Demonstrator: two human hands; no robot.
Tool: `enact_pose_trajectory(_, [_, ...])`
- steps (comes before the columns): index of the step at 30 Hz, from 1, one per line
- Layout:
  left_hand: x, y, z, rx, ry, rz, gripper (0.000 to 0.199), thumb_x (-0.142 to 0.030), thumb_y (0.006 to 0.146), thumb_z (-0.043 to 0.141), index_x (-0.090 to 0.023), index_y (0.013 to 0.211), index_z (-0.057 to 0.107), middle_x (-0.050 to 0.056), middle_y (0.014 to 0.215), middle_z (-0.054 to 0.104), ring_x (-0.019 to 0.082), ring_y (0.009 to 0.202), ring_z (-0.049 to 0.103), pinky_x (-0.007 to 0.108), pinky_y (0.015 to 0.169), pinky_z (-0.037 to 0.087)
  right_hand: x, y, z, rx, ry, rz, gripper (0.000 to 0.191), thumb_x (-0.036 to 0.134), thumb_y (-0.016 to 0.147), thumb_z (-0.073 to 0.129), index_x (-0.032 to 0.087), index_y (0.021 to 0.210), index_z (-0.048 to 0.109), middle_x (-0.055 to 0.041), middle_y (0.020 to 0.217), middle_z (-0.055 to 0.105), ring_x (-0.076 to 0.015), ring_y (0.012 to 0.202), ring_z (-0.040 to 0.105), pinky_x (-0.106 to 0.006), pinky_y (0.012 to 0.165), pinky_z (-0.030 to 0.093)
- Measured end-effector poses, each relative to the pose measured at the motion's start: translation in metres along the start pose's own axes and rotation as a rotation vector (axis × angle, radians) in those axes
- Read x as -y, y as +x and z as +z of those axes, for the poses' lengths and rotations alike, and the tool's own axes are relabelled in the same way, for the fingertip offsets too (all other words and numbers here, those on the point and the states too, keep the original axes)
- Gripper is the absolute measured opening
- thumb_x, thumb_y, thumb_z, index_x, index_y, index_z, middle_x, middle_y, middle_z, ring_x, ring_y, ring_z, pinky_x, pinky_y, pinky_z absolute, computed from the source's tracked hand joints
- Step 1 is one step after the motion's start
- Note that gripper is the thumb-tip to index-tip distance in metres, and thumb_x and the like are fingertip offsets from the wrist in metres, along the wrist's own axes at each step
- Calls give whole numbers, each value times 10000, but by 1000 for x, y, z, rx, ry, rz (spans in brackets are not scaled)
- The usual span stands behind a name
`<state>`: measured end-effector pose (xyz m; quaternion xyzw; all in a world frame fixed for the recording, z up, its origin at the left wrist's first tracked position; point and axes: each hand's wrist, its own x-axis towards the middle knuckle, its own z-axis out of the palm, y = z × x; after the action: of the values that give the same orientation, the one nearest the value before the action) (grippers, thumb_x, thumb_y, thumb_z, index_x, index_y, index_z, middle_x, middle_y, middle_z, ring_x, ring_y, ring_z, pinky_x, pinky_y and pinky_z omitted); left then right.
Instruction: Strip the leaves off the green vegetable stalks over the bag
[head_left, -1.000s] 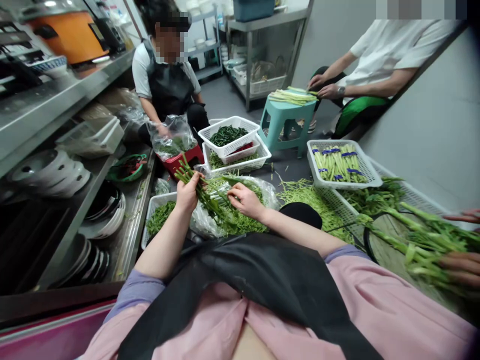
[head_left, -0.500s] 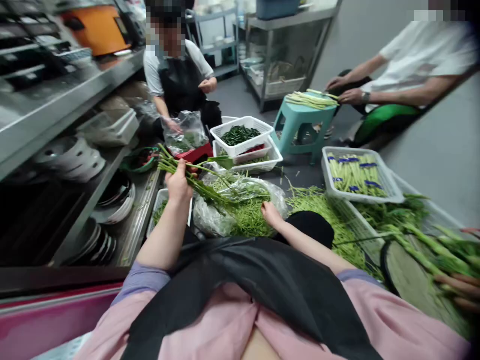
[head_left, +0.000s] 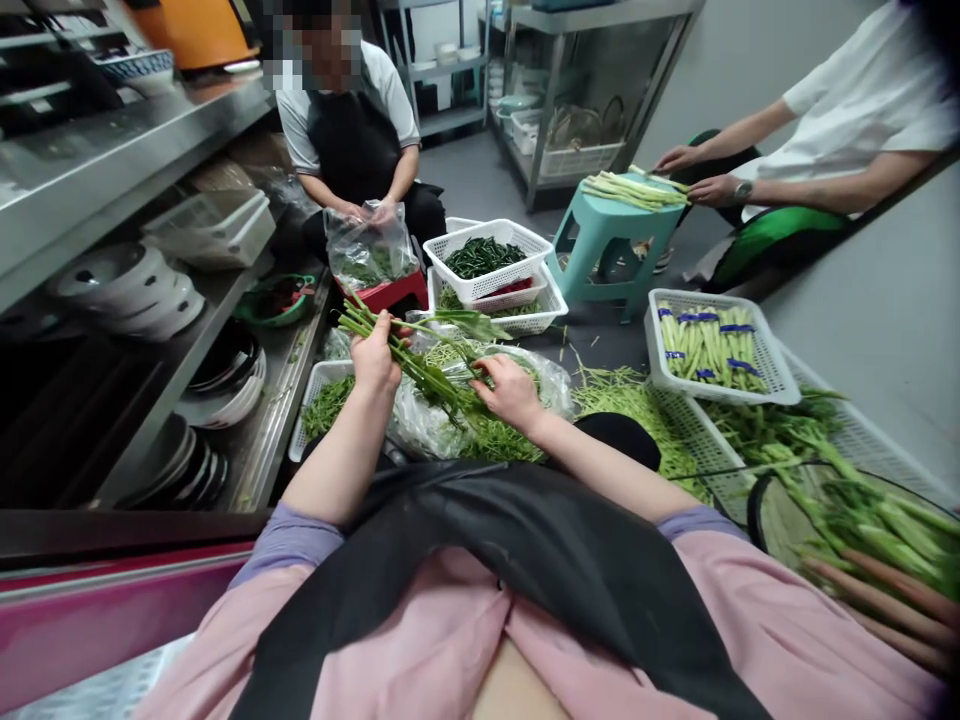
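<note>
My left hand point(head_left: 376, 356) is wrapped around a bunch of leafy green stems point(head_left: 429, 376), cut ends pointing up and left, leaves hanging to the right. At the leafy end, my right hand point(head_left: 511, 392) pinches a thin part of the greens between thumb and fingers. Below both hands lies a clear plastic bag point(head_left: 553, 378), opened wide and filled with picked green pieces point(head_left: 504, 442). A white basket point(head_left: 295, 432) of greens stands left of the bag, partly behind my left forearm.
Stacked white baskets point(head_left: 486, 292) hold green chillies. A co-worker point(head_left: 352, 130) handles a bag; another point(head_left: 862, 130) works at a turquoise stool point(head_left: 611, 245). Cut stems point(head_left: 622, 385) cover the floor beside a basket point(head_left: 784, 385) of banded stalks. Shelving point(head_left: 247, 450) runs left; blurred fingers point(head_left: 885, 595) show lower right.
My right hand has risen from the bag to the leafy end of the bunch. My left hand has shifted slightly right. The far co-worker now has both hands on the plastic bag.
</note>
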<state>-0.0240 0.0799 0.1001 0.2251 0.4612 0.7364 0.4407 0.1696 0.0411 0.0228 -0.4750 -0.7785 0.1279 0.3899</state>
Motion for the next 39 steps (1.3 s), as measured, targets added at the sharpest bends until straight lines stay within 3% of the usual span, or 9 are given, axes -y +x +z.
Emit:
enact_pose_trajectory(8, [0,6,0,18,113,184,329,-381,663,794,-160,710,555,-46,564,585,92,445,571,194,424,433,-28,4,3,104,447,215,180,227,794,582,181,925,696,-50,886,718,-172,788,652,-317,774,515])
enact_pose_trajectory(13, [-5,-4,0,109,204,304,299,-377,687,790,-158,722,589,-30,577,581,123,510,619,208,459,463,-33,9,-2,62,140,174,183,224,798,575,179,890,726,-80,923,726,-201,886,650,-343,883,483])
enact_pose_trajectory(16, [-13,-12,0,112,212,377,288,-382,707,777,-160,739,595,-27,604,587,131,552,642,211,490,485,-51,2,8,46,54,298,222,214,824,527,171,914,724,-70,900,731,-190,850,654,-320,842,499])
enact_pose_trajectory(20, [-25,-11,-1,85,185,396,300,-409,718,768,-166,766,600,-36,611,579,122,552,638,204,488,487,-93,-24,23,254,-133,558,313,166,888,444,149,1036,719,-109,1054,727,-197,964,664,-300,885,484])
enact_pose_trajectory(25, [-25,-6,-3,78,163,368,307,-409,707,780,-168,740,591,-27,590,577,130,546,634,203,458,473,-123,-47,26,446,-212,574,281,73,818,535,122,997,746,-171,1059,719,-266,988,666,-358,900,477])
enact_pose_trajectory(30, [-15,-7,-2,68,145,306,318,-399,688,797,-170,706,577,-21,573,573,147,575,648,210,469,482,-85,-19,15,395,-111,434,280,181,866,541,185,1085,716,-103,1196,683,-224,1097,615,-331,961,447])
enact_pose_trajectory(32, [-9,-8,0,84,155,284,319,-407,685,797,-172,716,583,-22,579,580,137,552,634,209,460,471,-56,-3,6,235,104,324,317,286,937,436,171,1048,709,-98,1092,710,-208,1019,632,-324,907,465])
enact_pose_trajectory(34, [-3,-8,1,111,168,275,323,-420,685,791,-174,718,585,-27,577,581,119,509,606,205,444,451,-28,8,-2,220,318,212,311,342,921,450,174,985,704,-72,961,720,-186,877,644,-299,813,479])
enact_pose_trajectory(39, [5,-9,-1,130,212,250,309,-393,683,795,-172,687,580,-35,547,562,101,458,562,205,435,424,8,7,-10,194,363,168,198,323,830,514,197,726,627,-12,671,616,-140,644,538,-268,686,433])
